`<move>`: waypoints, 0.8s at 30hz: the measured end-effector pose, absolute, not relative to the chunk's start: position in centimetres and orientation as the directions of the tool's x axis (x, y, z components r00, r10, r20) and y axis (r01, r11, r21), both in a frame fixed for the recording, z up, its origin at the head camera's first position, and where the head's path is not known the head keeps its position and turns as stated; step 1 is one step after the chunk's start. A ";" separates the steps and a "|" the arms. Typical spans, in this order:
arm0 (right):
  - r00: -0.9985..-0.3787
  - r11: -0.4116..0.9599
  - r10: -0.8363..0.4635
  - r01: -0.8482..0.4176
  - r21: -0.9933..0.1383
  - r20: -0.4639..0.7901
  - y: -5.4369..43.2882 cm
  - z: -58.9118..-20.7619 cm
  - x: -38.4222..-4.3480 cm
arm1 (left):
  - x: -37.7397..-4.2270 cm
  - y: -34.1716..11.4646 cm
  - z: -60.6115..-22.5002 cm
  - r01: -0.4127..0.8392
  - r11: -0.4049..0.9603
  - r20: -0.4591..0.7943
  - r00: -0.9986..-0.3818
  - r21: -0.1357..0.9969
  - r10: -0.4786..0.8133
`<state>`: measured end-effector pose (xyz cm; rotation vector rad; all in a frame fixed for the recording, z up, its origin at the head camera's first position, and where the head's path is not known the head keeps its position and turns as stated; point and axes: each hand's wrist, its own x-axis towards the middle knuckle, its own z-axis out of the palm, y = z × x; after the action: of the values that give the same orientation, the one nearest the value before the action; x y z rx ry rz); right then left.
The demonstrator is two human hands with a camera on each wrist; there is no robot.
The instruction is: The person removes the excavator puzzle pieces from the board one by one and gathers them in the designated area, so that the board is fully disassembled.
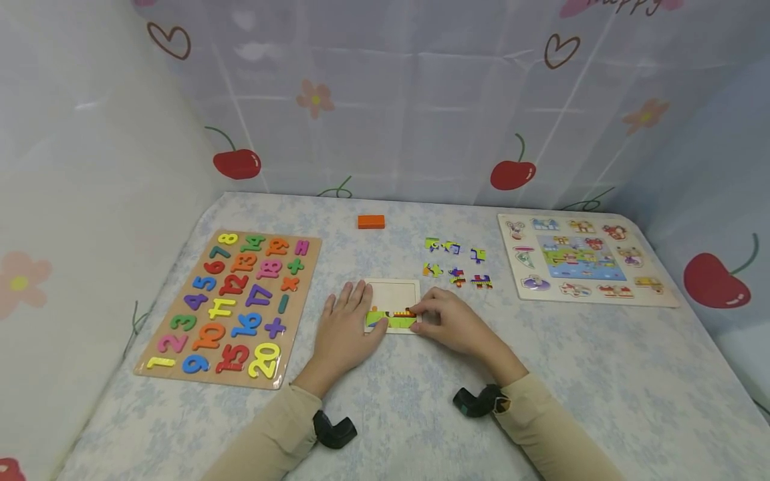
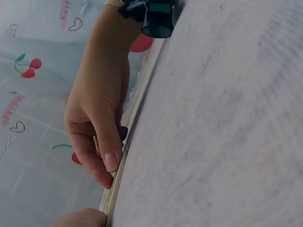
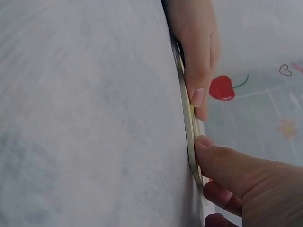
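A small wooden puzzle tray [image 1: 394, 291] lies in front of me in the head view. Colourful green-based puzzle pieces [image 1: 394, 321] fill its near strip, while bare wood shows in the rest. My left hand [image 1: 347, 327] rests along the tray's left side with fingers stretched forward, its thumb on the near-left piece. At the lower right corner, my right hand [image 1: 450, 319] has thumb and forefinger on either side of the right-hand puzzle piece, its other fingers curled. In the right wrist view the right thumb [image 3: 222, 161] touches the tray's near edge; the fingertips are partly hidden.
Several loose puzzle pieces [image 1: 457, 274] lie beyond the right hand. A number board [image 1: 301, 294] stands flat at left, and a picture puzzle board [image 1: 650, 297] lies at the right. An orange block [image 1: 371, 222] sits at the back, before the hanging curtain [image 1: 409, 120].
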<state>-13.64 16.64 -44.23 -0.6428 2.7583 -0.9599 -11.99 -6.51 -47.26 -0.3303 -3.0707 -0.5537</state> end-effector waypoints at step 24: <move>-0.882 0.707 -0.469 -0.346 -0.617 -0.043 16.1 -44.2 -14.2 | -12.0 -6.5 -47.3 0.212 0.915 0.059 -0.977 0.343 0.204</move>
<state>-14.21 16.13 -44.21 -0.6564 2.7165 -0.9235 -12.01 -6.54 -47.31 -0.3317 -3.0531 -0.5510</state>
